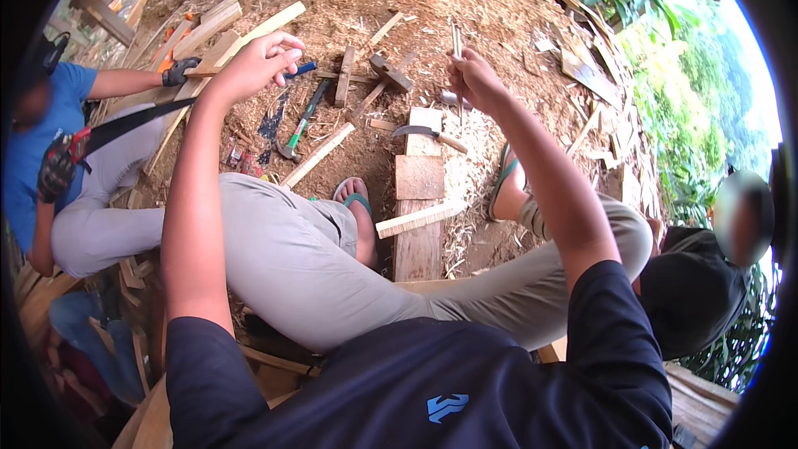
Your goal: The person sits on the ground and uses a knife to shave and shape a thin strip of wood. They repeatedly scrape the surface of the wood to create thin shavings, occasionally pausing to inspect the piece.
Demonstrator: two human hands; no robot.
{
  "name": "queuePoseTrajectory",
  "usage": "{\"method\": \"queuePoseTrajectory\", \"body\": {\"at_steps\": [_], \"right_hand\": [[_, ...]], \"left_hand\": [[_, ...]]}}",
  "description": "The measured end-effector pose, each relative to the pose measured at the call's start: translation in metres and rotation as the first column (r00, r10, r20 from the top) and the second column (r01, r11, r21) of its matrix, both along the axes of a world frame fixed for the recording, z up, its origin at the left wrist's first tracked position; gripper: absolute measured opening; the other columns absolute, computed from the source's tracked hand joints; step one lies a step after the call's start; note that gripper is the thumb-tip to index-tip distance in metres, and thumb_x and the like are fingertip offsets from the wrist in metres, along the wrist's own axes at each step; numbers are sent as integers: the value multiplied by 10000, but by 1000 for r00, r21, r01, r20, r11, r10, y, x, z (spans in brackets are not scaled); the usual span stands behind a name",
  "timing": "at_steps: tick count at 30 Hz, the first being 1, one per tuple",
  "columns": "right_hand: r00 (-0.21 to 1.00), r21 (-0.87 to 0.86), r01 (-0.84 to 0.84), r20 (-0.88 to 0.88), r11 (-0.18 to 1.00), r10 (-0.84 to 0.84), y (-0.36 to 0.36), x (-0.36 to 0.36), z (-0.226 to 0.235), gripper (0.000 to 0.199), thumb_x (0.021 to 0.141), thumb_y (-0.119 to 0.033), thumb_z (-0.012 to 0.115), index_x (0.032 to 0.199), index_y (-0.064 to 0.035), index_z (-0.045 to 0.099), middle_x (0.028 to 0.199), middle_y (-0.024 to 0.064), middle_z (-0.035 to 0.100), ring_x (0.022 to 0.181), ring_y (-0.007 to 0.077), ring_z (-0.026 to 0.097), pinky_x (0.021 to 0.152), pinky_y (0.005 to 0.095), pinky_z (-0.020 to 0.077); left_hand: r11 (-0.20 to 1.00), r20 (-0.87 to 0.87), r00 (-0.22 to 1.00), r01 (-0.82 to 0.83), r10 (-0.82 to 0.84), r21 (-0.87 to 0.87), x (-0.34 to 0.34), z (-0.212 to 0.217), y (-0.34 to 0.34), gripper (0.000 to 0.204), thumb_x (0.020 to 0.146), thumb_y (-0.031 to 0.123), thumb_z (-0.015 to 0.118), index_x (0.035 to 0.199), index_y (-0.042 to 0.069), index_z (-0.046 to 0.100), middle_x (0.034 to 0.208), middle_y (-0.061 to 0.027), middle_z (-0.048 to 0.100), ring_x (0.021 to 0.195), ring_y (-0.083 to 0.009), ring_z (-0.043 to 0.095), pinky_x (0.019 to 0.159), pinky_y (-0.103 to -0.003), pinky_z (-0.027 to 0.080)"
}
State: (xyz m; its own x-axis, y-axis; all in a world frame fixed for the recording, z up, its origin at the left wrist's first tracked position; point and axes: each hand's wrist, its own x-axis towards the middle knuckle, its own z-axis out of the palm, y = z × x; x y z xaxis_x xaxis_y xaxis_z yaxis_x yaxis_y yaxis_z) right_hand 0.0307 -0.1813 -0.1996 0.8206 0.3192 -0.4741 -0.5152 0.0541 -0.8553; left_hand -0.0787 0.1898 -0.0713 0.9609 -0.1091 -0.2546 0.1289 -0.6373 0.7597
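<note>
My right hand (478,81) is closed round thin wooden sticks (456,37), held upright above the shavings; they look like a pair. To the left, my left hand (264,62) is raised with its fingers loosely bent and partly apart, and nothing shows in it. A blue handle (302,69) appears just beyond its fingers, seemingly on the ground. Between my feet, a curved knife (432,135) with a wooden handle lies across a wooden block (424,120). A pale wood strip (420,219) rests across a board (418,254) nearer me.
A green-handled hammer (304,120), a wooden mallet (391,75) and a wood strip (317,155) lie on the ground. At left, a gloved co-worker (71,141) holds a long dark blade (137,126). Another person (694,283) is close at my right. Shavings and offcuts cover the ground.
</note>
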Motion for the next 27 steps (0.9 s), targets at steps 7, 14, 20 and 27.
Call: {"method": "queuePoseTrajectory", "body": {"at_steps": [7, 14, 20, 27], "right_hand": [[1000, -328, 18, 2, 945, -18, -25, 41, -82, 266, 1004, -91, 458, 1252, -22, 525, 890, 71, 531, 661, 130, 508, 608, 293, 514], [959, -818, 97, 228, 566, 166, -111, 67, -181, 256, 891, -58, 645, 1142, -93, 683, 967, 205, 691, 969, 265, 671, 807, 380, 556], [765, -902, 168, 373, 397, 525, -80, 60, -219, 238, 913, -105, 662, 1140, -144, 722, 1037, 136, 670, 872, 265, 658, 803, 372, 565], [789, -922, 61, 279, 383, 547, -60, 65, -212, 288, 907, -191, 693, 1195, -183, 697, 985, 98, 722, 820, 215, 670, 696, 362, 567]], "left_hand": [[998, -146, 988, -37, 43, 44, 19, -5, 2, 332, 1008, 321, 560, 1258, 101, 563, 886, -6, 642, 689, -68, 582, 595, -223, 453], [998, -288, 957, 39, -25, 42, 56, -24, -18, 339, 1007, 319, 554, 1275, 112, 538, 906, -6, 646, 707, -67, 581, 618, -228, 459], [992, -400, 912, 119, -93, 42, 70, -34, -39, 370, 1013, 318, 545, 1321, 117, 513, 965, -15, 645, 754, -71, 582, 659, -235, 479], [992, -415, 905, 118, -89, 45, 70, -33, -46, 385, 1018, 320, 541, 1342, 116, 502, 965, -34, 657, 761, -69, 581, 679, -240, 489]]}}
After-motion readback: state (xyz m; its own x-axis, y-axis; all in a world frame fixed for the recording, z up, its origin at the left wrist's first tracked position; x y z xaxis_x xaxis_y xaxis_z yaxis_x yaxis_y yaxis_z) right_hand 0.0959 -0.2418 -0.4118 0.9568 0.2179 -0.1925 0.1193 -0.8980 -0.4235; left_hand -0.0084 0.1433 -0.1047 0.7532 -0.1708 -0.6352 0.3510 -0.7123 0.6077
